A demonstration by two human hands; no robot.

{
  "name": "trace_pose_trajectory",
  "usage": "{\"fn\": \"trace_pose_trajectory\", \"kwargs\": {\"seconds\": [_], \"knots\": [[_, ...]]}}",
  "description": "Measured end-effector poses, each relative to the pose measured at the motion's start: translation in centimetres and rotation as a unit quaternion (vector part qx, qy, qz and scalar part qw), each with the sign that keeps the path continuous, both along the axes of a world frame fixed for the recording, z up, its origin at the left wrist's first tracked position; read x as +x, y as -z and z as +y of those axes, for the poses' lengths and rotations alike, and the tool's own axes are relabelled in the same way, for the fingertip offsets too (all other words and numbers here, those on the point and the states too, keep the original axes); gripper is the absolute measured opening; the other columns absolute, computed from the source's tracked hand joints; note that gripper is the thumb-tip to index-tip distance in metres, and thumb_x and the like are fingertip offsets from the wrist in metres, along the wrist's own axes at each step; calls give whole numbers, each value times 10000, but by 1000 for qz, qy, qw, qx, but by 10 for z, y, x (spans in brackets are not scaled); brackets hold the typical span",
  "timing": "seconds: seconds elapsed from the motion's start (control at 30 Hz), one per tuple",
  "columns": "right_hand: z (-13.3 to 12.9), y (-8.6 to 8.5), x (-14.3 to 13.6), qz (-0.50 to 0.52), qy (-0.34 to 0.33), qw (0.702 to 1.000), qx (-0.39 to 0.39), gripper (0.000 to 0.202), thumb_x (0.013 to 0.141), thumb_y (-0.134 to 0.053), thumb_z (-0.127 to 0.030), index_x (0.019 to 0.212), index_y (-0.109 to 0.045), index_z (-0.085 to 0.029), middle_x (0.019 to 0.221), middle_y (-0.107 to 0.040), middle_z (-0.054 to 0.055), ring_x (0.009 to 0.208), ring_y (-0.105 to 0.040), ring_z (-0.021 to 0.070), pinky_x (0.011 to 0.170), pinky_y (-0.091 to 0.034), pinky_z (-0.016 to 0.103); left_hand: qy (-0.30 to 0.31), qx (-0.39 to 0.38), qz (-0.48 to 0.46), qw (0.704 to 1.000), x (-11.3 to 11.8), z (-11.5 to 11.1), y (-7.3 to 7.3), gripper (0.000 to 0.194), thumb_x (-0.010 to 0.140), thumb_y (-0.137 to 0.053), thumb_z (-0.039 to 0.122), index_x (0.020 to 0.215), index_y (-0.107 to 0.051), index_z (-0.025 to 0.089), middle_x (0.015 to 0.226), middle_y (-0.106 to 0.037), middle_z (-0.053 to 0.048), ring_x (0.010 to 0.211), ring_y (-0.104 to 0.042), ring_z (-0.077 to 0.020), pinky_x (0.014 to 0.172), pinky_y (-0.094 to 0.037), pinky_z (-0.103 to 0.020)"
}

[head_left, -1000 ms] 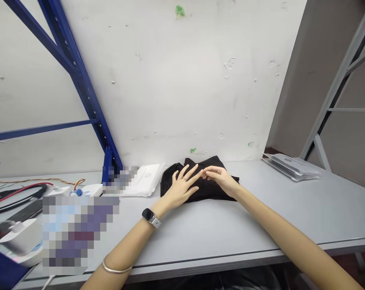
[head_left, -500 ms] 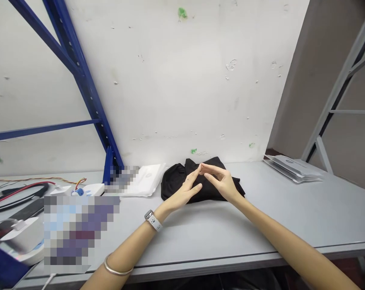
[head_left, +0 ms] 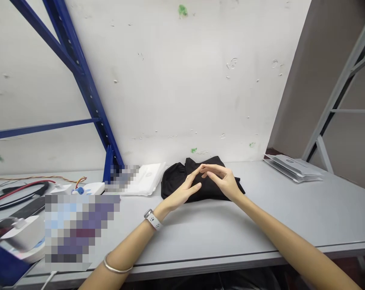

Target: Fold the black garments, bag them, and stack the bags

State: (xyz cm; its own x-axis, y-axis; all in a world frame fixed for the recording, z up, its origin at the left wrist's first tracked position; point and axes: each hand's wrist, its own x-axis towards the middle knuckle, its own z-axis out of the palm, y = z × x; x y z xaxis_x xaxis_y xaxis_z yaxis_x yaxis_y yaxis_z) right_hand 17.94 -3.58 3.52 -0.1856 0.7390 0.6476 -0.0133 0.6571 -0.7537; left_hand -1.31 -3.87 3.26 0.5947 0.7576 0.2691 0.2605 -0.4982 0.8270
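Note:
My left hand [head_left: 185, 190] and my right hand [head_left: 223, 179] are raised above the table, their fingertips meeting in a peak. Neither holds anything. The left thumb is spread from its fingers, and the right thumb and fingers are apart too, slightly curved. Behind and below the hands a folded black cloth [head_left: 173, 180] lies against the white wall; the hands cover part of it. A watch with a white band [head_left: 153, 220] is on my left wrist, and a metal bangle sits farther up that arm.
On the grey table [head_left: 291, 209], white packets [head_left: 147, 179] lie left of the cloth and more packets [head_left: 297, 167] at the back right. Cables and white power sockets [head_left: 25, 237] fill the left side, beside a blue metal frame [head_left: 91, 92].
The right fingers have bent a little more at the peak. The cloth and the packets stay where they were.

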Motion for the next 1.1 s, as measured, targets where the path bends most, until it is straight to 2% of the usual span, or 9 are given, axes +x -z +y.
{"fn": "trace_pose_trajectory", "kwargs": {"seconds": [0.23,0.4,0.57,0.63,0.73,0.87,1.0,1.03,1.1], "knots": [[1,5,-1,-11,-17,1000,-21,358,860,-562,-317,1209,-624,-264,1027,-714,43,792,-675,183,851,-514,418,-14,48,29,998,0,1,2,646,938,-434,442,1480,-84,410,1573,-109,57,1432,-137,-221,1153,-197,-404],[4,8,0,-32,-4,999,-6,368,856,-553,-322,1214,-624,-275,1030,-713,29,759,-658,170,846,-512,421,-39,65,61,995,0,-1,1,667,933,-450,415,1484,-75,394,1562,-175,25,1429,-134,-239,1157,-135,-465],[4,5,1,-68,30,997,30,391,869,-524,-290,1255,-588,-277,1012,-712,27,732,-652,162,773,-518,377,-59,124,56,989,-2,2,-5,581,944,-421,395,1476,-190,364,1540,-246,18,1403,-206,-224,1155,-171,-416],[3,4,2,-66,71,995,40,340,861,-534,-300,1186,-624,-257,963,-713,30,737,-647,168,747,-512,359,-88,152,40,984,-3,5,-6,486,954,-392,384,1431,-311,344,1507,-320,18,1376,-260,-211,1144,-206,-394],[5,3,5,-55,150,986,46,140,819,-577,-304,902,-653,-220,862,-700,36,759,-626,184,727,-490,341,-154,187,22,970,-6,10,-6,305,930,-443,360,1208,-537,278,1402,-458,-2,1310,-350,-212,1108,-264,-388],[14,3,13,-84,196,976,51,61,757,-530,-187,708,-551,-216,958,-683,47,824,-618,193,763,-462,347,-206,202,49,956,-14,20,-4,92,844,-558,301,872,-589,219,1246,-563,-30,1210,-438,-239,1054,-317,-414],[29,8,23,-136,168,976,32,413,688,-526,-144,1088,-551,-246,1150,-620,46,905,-617,186,774,-466,344,-174,184,90,963,-23,27,-5,93,816,-581,302,809,-599,212,1139,-612,-35,1123,-496,-236,1012,-348,-408],[33,10,25,-148,165,975,24,432,692,-547,-167,1117,-536,-248,1124,-627,41,898,-616,184,768,-467,342,-153,176,101,967,-25,28,-5,103,805,-596,315,812,-608,212,1116,-621,-34,1096,-513,-230,1001,-358,-398],[38,13,29,-177,174,969,15,242,729,-590,-264,968,-585,-232,968,-663,25,839,-613,186,753,-460,337,-115,164,121,972,-30,32,-5,135,776,-633,344,790,-620,210,1088,-636,-32,1052,-539,-223,980,-376,-381]]}}
